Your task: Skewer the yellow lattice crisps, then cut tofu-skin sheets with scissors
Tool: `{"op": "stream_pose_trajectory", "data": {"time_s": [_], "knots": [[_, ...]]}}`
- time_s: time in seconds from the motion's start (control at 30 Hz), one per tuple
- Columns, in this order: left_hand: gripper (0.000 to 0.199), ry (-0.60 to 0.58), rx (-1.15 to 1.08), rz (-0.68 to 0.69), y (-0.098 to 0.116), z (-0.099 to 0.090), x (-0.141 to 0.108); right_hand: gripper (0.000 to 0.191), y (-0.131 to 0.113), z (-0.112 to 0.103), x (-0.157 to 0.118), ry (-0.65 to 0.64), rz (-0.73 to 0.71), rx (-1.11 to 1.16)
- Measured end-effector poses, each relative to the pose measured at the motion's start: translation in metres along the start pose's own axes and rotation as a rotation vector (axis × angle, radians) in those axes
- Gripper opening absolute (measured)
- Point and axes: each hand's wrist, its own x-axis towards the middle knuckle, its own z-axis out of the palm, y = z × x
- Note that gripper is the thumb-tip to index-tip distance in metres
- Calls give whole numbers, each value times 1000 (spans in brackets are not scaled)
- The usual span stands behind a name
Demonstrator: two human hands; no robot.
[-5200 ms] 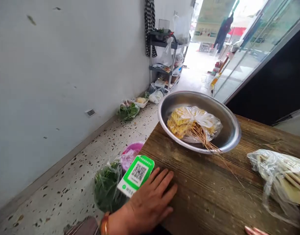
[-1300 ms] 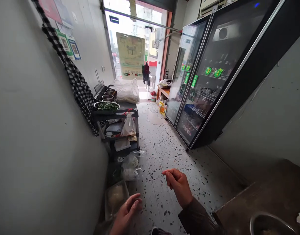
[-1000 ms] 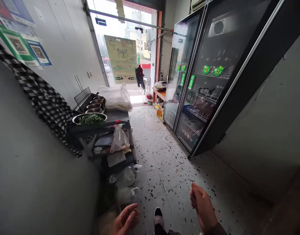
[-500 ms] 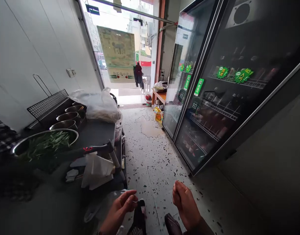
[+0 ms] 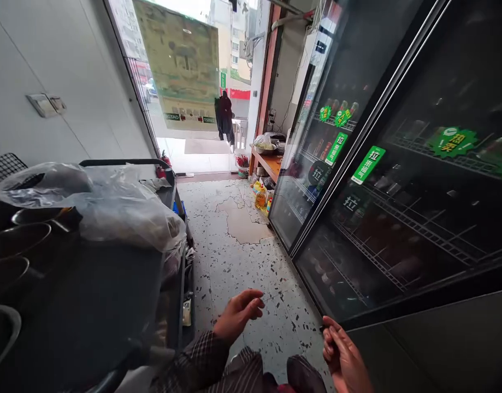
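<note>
My left hand [image 5: 240, 314] hangs over the speckled floor in a dark checked sleeve. Its fingers are loosely bent with a gap between thumb and forefinger, and nothing shows in them. My right hand [image 5: 343, 352] is lower right, near the bottom edge of the glass-door fridge [image 5: 357, 234]. Thumb and fingers are drawn together there; a small dark spot shows at the tips, too small to name. Left of my left hand stands a dark trolley [image 5: 107, 305], carrying a clear plastic bag [image 5: 123, 213] and metal pots [image 5: 21, 240].
Cracked floor [image 5: 246, 218] runs ahead to a glass door with a yellow poster [image 5: 185, 65]. Beside the fridge, an oil bottle [image 5: 260, 198] stands by a wooden table [image 5: 267, 162]. A wall switch [image 5: 46, 105] is on the left.
My view has moved forward along the trolley, and the bowl of greens has left the picture. My left hand has moved right and up in view; my right hand has moved right and down.
</note>
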Motion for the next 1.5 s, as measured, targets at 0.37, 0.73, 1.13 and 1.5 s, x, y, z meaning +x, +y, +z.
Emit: {"op": "stream_pose_trajectory", "data": {"time_s": [0.37,0.73,1.13,1.5], "knots": [[53,-29,-93,15,78,-67,177,49,-19,163,168,-3,-36,-106],[57,230,-57,-9,146,-219,332,51,-23,444,333,-472,58,-233],[58,170,-88,-51,223,-376,545,59,-18,583,487,-179,72,-193],[59,18,47,-152,286,-443,703,56,-51,651,605,50,-46,-74]]}}
